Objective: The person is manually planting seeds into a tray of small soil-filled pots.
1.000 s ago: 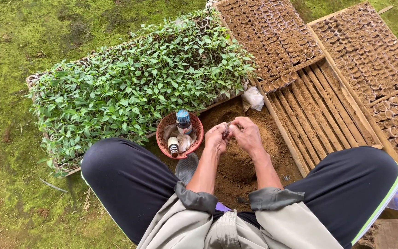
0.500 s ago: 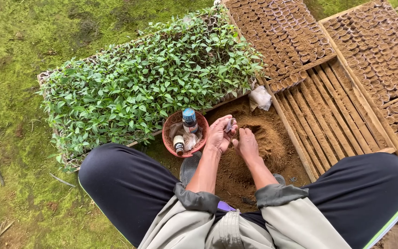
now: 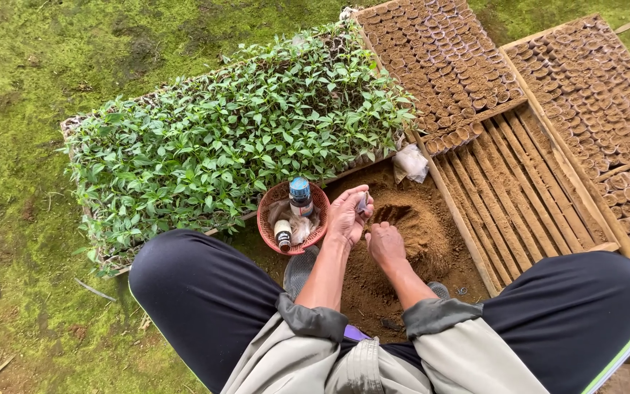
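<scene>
I sit on the ground over a mound of brown soil [image 3: 421,226]. My left hand [image 3: 348,217] is raised beside the mound and holds a small grey pot [image 3: 361,203] between thumb and fingers. My right hand [image 3: 386,244] is lower, fingers curled, resting on the soil just right of the left hand; whether it holds soil I cannot tell. A small red basket [image 3: 271,226] with a blue-capped bottle [image 3: 300,197] and a small white bottle [image 3: 282,235] stands just left of my left hand.
A wide tray of green seedlings [image 3: 220,146] lies to the left and behind. Wooden slatted frames [image 3: 519,197] at right carry several rows of soil-filled pots [image 3: 446,58]. A white rag [image 3: 410,162] lies by the frame. Mossy ground [image 3: 30,87] surrounds all. My knees flank the mound.
My hands were together over the mound; now my right hand has dropped to the soil while my left keeps the small pot up. The view has shifted slightly.
</scene>
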